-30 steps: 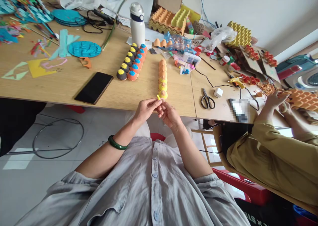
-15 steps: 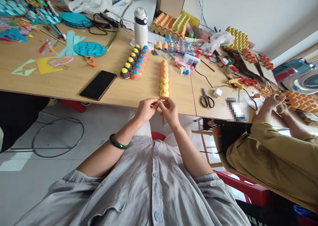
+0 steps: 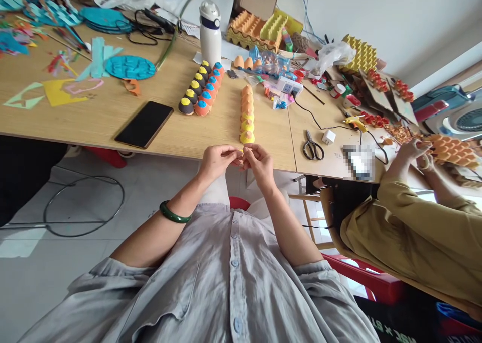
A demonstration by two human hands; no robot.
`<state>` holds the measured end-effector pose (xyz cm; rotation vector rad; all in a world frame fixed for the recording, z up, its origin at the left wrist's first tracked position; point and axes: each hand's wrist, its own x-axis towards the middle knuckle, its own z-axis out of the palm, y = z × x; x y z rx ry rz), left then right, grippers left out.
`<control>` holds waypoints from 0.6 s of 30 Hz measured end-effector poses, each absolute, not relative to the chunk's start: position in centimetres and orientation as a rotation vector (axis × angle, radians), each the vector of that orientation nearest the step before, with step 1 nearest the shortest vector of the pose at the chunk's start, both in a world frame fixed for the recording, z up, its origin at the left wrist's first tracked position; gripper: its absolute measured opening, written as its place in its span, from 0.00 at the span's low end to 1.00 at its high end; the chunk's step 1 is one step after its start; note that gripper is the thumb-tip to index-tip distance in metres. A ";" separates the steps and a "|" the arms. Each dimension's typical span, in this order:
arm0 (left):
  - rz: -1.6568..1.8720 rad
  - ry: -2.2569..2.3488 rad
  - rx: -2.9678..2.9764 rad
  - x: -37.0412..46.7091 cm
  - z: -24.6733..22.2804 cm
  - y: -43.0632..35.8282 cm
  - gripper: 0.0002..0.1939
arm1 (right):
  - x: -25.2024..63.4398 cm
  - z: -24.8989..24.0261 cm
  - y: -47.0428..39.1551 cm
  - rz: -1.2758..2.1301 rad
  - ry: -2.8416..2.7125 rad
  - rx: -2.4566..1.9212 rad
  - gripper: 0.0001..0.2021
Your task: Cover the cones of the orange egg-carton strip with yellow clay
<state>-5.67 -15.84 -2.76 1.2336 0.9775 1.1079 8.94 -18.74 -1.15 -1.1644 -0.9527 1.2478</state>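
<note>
My left hand (image 3: pixel 217 163) and my right hand (image 3: pixel 259 164) meet at the table's front edge, fingertips pinched together. A small yellow piece (image 3: pixel 241 151) shows between the fingertips; its shape is mostly hidden. Just beyond them stands a row of egg-carton cups (image 3: pixel 247 113), orange at the far end and yellow at the near end. To its left sits a double row of cups: black ones with yellow tops (image 3: pixel 190 95) and orange ones with blue tops (image 3: pixel 208 96).
A phone (image 3: pixel 144 124) lies on the left, behind it a blue oval piece (image 3: pixel 130 67) and a white bottle (image 3: pixel 210 34). Scissors (image 3: pixel 312 146), a white plug (image 3: pixel 329 136) and a yellow glue gun (image 3: pixel 355 122) are on the right. A co-worker's hands (image 3: pixel 416 154) hold an orange scaly piece (image 3: pixel 454 151).
Both hands stay pinched together and have drawn slightly apart from the near end of the row of cups. A yellow bit now shows between the fingertips. The view has shifted slightly.
</note>
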 end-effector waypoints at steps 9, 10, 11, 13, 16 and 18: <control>1.150 1.072 1.288 -6.6 -2.4 -15.7 0.27 | 8.3 -0.9 -17.7 1.290 -0.906 -1.134 0.21; 1.167 1.073 1.293 -6.6 -2.4 -15.6 0.26 | 8.2 -0.8 -17.7 1.308 -0.913 -1.131 0.22; 1.176 1.073 1.298 -6.7 -2.3 -15.5 0.25 | 8.2 -0.8 -17.7 1.324 -0.923 -1.127 0.22; 1.167 1.075 1.301 -6.8 -2.0 -15.3 0.25 | 8.1 -0.7 -17.7 1.337 -0.950 -1.114 0.23; 1.121 1.088 1.291 -6.9 -1.6 -15.2 0.26 | 8.2 -0.9 -17.6 1.332 -1.007 -1.112 0.25; 1.099 1.076 1.272 -6.8 -1.5 -15.3 0.27 | 8.4 -1.1 -17.5 1.323 -1.032 -1.117 0.24</control>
